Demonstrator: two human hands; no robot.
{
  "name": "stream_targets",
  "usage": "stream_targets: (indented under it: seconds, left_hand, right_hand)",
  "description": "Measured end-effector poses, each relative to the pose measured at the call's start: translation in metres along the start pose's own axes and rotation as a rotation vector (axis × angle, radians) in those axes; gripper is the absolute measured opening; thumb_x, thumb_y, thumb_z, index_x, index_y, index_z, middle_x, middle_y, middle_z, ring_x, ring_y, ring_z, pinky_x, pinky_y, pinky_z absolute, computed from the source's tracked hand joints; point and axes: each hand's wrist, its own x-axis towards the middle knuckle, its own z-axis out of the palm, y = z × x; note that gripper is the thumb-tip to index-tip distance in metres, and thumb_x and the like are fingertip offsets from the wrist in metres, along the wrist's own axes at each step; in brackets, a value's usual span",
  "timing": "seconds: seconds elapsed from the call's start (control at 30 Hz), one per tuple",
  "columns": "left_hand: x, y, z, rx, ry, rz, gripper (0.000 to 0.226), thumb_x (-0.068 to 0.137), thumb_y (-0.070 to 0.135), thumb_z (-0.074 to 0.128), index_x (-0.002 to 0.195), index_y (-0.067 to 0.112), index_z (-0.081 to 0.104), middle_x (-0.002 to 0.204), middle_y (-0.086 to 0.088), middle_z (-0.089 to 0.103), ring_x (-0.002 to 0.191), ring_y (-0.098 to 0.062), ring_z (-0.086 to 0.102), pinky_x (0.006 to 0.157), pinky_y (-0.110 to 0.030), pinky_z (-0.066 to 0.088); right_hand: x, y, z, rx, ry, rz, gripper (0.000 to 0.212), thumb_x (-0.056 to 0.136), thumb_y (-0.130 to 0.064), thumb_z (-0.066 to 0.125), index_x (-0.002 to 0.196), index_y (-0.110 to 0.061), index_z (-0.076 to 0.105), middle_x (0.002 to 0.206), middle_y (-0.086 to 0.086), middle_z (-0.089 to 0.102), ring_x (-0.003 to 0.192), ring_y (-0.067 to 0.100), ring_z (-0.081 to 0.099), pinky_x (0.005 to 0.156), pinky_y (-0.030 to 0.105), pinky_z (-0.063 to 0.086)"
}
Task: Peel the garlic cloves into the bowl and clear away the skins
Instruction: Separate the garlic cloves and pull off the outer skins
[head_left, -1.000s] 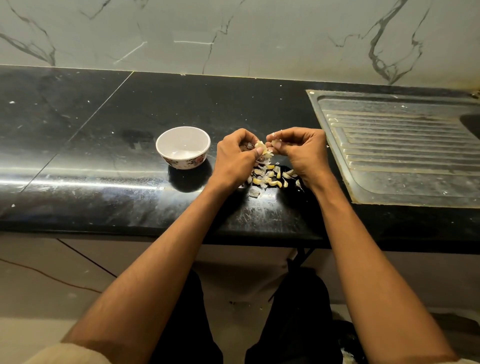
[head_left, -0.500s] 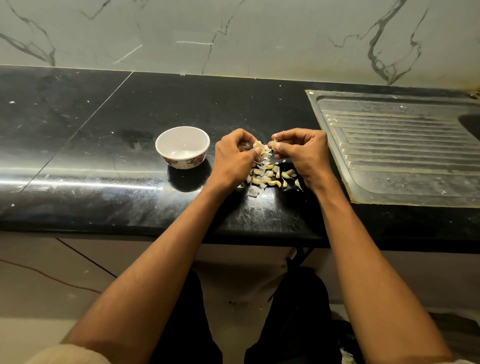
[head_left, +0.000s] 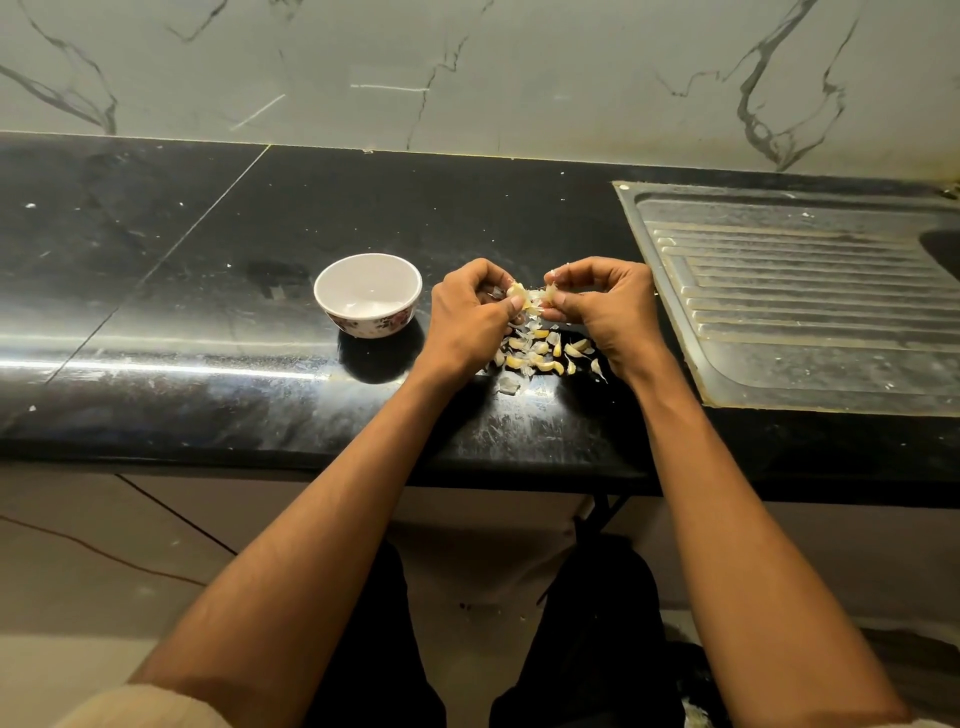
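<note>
Over the black counter, my left hand (head_left: 470, 317) pinches a pale garlic clove (head_left: 518, 296) between thumb and fingers. My right hand (head_left: 605, 306) pinches the papery skin (head_left: 545, 297) at the clove's right end, so the two hands almost touch. Below them lies a small heap of garlic cloves and skins (head_left: 540, 351) on the counter, with one loose skin (head_left: 508, 384) nearer the front edge. A white bowl (head_left: 368, 293) with a flower band stands to the left of my left hand; I see no cloves inside it.
A steel sink drainboard (head_left: 800, 306) lies right of my right hand, its basin at the far right edge. The black counter (head_left: 156, 312) stretches left of the bowl. A marble wall backs the counter. The counter's front edge runs under my forearms.
My right hand's fingers have shifted slightly and now pull the skin off the clove's end. The bowl and the heap have not moved.
</note>
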Motion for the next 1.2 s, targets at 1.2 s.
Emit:
stream_targets:
  seconds: [1.2]
  left_hand:
    - [0.0013,-0.0022,0.0002,0.017,-0.001,0.003,0.008,0.088,0.008,0.075,0.088,0.012,0.069,0.076,-0.005,0.072,0.073,-0.022,0.073,0.073,-0.045,0.063]
  right_hand:
    - [-0.0036,0.0032,0.0009,-0.433,-0.048,-0.159,0.009,0.075,-0.004,0.079,0.070,-0.012,0.077,0.060,0.001,0.071,0.052,0.006,0.061,0.055,0.024,0.052]
